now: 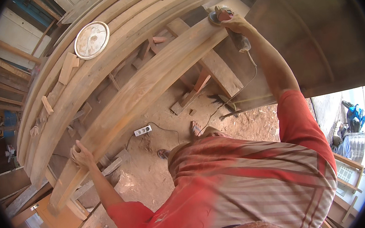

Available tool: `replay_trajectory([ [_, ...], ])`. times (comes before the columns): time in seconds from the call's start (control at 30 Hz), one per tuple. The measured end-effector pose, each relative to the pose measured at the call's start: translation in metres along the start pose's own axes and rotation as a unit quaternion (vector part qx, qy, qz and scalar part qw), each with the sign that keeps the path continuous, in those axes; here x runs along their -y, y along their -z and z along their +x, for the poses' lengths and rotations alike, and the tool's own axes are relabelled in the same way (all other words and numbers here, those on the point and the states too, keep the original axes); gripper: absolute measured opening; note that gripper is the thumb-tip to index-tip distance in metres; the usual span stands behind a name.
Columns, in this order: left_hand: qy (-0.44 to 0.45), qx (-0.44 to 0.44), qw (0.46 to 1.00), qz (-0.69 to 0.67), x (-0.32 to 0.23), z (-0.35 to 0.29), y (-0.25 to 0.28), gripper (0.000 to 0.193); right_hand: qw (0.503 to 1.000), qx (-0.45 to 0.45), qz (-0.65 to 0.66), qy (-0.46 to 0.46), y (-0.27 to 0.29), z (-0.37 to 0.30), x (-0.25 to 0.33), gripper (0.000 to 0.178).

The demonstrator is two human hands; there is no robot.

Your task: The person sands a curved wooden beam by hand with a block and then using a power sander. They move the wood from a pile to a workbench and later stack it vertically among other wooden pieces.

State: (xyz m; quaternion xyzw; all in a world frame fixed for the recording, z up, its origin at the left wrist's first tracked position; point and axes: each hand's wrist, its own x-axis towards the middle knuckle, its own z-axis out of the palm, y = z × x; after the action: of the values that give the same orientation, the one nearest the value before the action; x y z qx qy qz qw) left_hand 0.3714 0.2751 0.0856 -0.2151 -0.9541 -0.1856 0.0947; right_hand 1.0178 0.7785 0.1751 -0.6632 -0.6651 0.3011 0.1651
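A long wooden beam [140, 80] runs diagonally from the lower left to the upper right. Near its far right end, my right hand [237, 24] is closed around an angle grinder [242, 43], whose round disc rests on or just over the beam's upper face. From the grinder's rear end a cord trails downward. At the beam's near left part, my left hand [82, 156] grips its edge, fingers bent over the wood. Part of those fingers is hidden from view.
Several more long beams [61, 113] lie side by side beyond, bearing a round white lid [92, 40] and wood offcuts [68, 68]. A wooden support [220, 72] stands under the beam. On the dirt floor lies a white power strip [142, 130] with cords. A large dark panel [314, 37] stands right.
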Motion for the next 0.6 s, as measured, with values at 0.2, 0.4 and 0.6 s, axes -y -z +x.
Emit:
replay_trajectory([
  [0.2, -0.036, -0.039, 0.998, 0.021, 0.037, 0.014, -0.019, 0.063, 0.988, 0.096, -0.099, 0.067, -0.045, -0.024, 0.046, 0.056],
  [0.4, -0.039, -0.052, 0.997, 0.033, 0.022, 0.012, -0.027, 0.057, 0.998, 0.026, -0.06, 0.018, -0.016, 0.025, -0.005, 0.052],
  [0.6, -0.074, -0.073, 0.994, 0.029, 0.065, 0.018, -0.03, 0.053, 0.982, 0.117, -0.106, 0.1, -0.082, -0.051, 0.086, 0.062],
])
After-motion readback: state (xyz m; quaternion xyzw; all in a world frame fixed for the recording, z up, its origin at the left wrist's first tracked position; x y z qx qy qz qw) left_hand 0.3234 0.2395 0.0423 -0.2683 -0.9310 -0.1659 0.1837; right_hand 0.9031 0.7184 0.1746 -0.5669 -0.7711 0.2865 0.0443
